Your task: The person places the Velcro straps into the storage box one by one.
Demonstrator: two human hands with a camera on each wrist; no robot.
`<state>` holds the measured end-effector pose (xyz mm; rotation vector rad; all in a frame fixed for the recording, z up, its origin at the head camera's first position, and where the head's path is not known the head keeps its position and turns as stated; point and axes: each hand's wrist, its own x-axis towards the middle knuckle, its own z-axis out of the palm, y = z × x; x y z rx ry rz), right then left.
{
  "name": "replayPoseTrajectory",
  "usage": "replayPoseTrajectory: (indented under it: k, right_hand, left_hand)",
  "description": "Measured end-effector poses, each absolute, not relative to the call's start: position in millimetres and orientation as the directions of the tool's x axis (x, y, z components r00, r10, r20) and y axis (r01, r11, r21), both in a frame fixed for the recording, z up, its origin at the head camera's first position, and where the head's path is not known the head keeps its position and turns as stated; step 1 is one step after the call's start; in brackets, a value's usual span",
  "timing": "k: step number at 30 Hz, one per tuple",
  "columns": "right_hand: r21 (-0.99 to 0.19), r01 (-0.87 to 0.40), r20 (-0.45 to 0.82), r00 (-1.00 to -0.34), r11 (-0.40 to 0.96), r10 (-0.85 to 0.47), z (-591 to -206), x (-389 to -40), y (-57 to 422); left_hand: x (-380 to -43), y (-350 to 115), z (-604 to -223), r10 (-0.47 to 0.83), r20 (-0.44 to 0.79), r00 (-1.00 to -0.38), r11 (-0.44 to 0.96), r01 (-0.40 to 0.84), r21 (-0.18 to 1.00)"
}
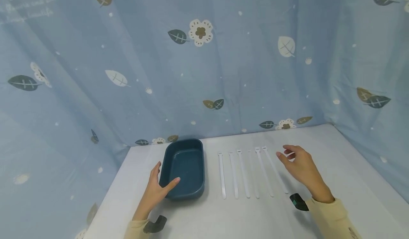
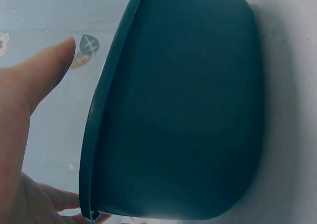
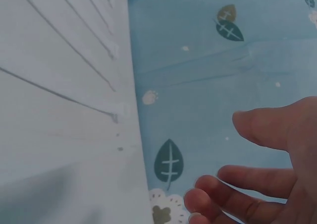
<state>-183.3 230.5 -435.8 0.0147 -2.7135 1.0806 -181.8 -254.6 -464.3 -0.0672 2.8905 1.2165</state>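
Hovering, right hand (image 1: 299, 165) curves beside 6 strips (image 1: 243, 174).

tub (image 1: 188, 164): smooth plastic, soft sheen | strips (image 1: 243, 173): plastic, seemingly smooth | curtain (image 1: 223, 65): creased matt cloth | tabletop (image 1: 249, 217): matt, smooth | sleeve (image 1: 329, 214): matt cloth

From where I stood, the left sleeve (image 1: 136, 229) and right sleeve (image 1: 330, 216) looked pale yellow, the right bearing a small dark print (image 1: 353, 233). Chunky black blocks (image 1: 155, 224) jutted out by the wrists.
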Motion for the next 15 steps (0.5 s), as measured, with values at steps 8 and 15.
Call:
replayPoseTrajectory:
  k: [8,15]
  right_hand:
    - [-0.689,-0.075,0.186,-0.980,0.721,0.076,-447,-190,233]
    - [-0.702,-0.046,0.148,-0.986,0.711,0.082,-458,-195,234]
  left_hand:
    - [-181,-257,-473,-0.038,-0.082,-0.996,0.692,-0.085,0.717]
    - [-181,-258,-475,-0.019,-0.121,-0.992,0.703,-0.099,0.704]
